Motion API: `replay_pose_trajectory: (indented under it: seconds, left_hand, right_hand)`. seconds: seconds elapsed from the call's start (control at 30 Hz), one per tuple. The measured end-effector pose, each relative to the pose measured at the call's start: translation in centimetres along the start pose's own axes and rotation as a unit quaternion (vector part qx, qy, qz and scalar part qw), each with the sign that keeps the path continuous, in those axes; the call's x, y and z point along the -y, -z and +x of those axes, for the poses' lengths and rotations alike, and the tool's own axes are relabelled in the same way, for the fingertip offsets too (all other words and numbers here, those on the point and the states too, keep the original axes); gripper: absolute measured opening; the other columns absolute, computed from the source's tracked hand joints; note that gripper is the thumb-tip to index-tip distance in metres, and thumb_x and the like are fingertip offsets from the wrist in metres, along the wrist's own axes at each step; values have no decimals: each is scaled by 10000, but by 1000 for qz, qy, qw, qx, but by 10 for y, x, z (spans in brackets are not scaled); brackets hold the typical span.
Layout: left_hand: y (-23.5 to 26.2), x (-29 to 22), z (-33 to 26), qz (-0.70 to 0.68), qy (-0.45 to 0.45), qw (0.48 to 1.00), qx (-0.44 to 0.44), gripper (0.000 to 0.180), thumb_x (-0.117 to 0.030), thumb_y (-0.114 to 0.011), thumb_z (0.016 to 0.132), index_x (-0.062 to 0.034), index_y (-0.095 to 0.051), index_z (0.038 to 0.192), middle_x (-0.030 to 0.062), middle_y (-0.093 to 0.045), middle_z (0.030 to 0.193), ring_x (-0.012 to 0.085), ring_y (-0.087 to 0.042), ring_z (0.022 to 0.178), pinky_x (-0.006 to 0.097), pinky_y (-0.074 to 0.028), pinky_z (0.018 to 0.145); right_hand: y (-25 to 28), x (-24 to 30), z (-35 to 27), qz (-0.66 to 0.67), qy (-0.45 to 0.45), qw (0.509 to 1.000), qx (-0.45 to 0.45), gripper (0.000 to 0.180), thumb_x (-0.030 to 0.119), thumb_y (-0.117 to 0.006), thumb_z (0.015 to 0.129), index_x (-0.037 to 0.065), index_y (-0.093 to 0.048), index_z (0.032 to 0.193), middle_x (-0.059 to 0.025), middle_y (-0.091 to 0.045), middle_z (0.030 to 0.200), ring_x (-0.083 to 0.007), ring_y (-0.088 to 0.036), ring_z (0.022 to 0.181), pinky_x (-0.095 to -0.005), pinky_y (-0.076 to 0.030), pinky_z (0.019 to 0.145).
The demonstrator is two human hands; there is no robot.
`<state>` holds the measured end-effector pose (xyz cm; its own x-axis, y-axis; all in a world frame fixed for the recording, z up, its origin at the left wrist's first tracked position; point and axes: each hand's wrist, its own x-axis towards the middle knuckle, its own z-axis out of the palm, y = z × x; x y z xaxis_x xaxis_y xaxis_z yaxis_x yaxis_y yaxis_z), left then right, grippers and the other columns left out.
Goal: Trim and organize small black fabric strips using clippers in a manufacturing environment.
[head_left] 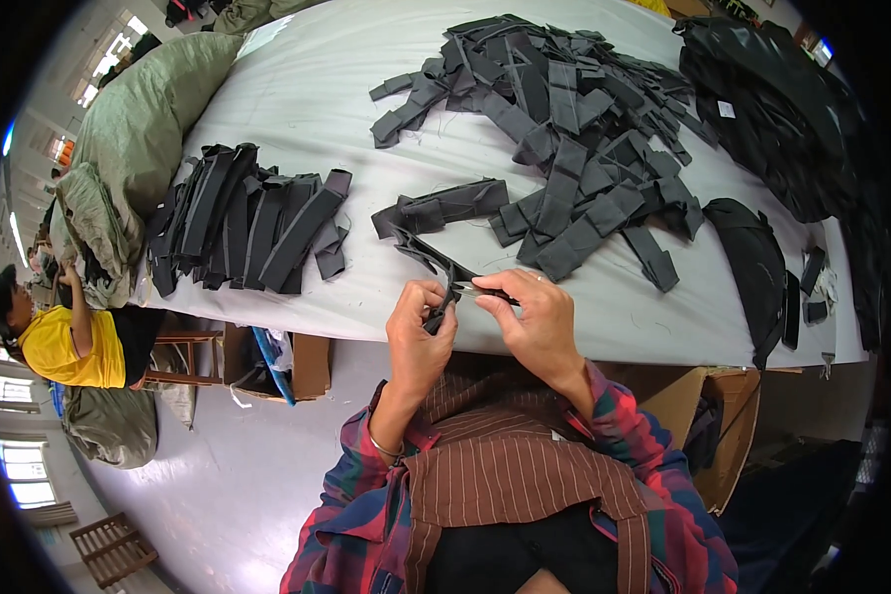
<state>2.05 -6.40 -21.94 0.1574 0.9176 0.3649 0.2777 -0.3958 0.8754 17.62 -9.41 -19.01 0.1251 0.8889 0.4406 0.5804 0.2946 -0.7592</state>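
Note:
Near the table's front edge, my left hand [421, 332] pinches a dark grey fabric strip [428, 259], which trails away from me onto the white cloth. Closed around thread snips [470, 288], my right hand [540, 322] holds their metal tips against the strip, close to my left fingers. Part of the snips is hidden in the palm. Just beyond lies another folded grey strip [445, 205]. A loose heap of similar strips [564, 99] spreads over the far middle and right. On the left, several strips [233, 223] lie side by side in a row.
A black bag [747, 262] and a phone [791, 309] lie at the right, below black sheeting [772, 109]. A large greenish sack [153, 99] rests at the left edge. A person in yellow [74, 346] is beyond it. Cardboard boxes [314, 366] stand under the table.

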Motion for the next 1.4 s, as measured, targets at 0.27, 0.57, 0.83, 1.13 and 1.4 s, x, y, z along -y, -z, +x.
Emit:
replay_pose_trajectory:
  seconds: [0.27,0.57,0.83,1.13,1.4]
  left_hand:
    - [-1,8,-1,-20,0,1000,24,315,72,-678,700,-39,-451,889,50,-498,825,129,-491,699,241,-433,635]
    - [2,13,-6,-183,121,966,136,526,-26,-681,784,-42,-417,1239,-8,-437,801,74,-429,729,204,-371,655]
    - [6,25,-6,-242,126,957,102,363,28,-494,881,-21,-431,1235,-10,-453,830,67,-451,759,187,-377,682]
    - [9,18,-2,-226,132,960,103,358,37,-503,877,-19,-450,1227,-18,-453,825,58,-457,761,184,-386,689]
    - [13,18,0,-282,111,948,95,354,16,-534,879,-18,-482,1227,-20,-495,866,52,-475,771,189,-400,730]
  right_hand:
    - [-6,-5,-2,-41,13,999,-5,141,185,-675,780,105,-659,895,-41,-636,758,-252,-596,698,-356,-445,623]
    - [3,-8,-2,-10,-54,998,32,174,143,-688,768,69,-667,924,-82,-652,815,-249,-621,727,-330,-468,642]
    - [3,-16,-5,-71,7,995,71,168,161,-696,747,87,-672,896,-52,-646,801,-251,-589,718,-354,-446,659]
    - [1,-17,-7,-123,64,984,112,144,168,-705,724,127,-669,857,-26,-625,762,-245,-557,698,-350,-406,654]
    - [-1,-25,-6,-126,85,983,101,102,155,-704,713,128,-668,805,-25,-620,708,-245,-557,659,-354,-396,624]
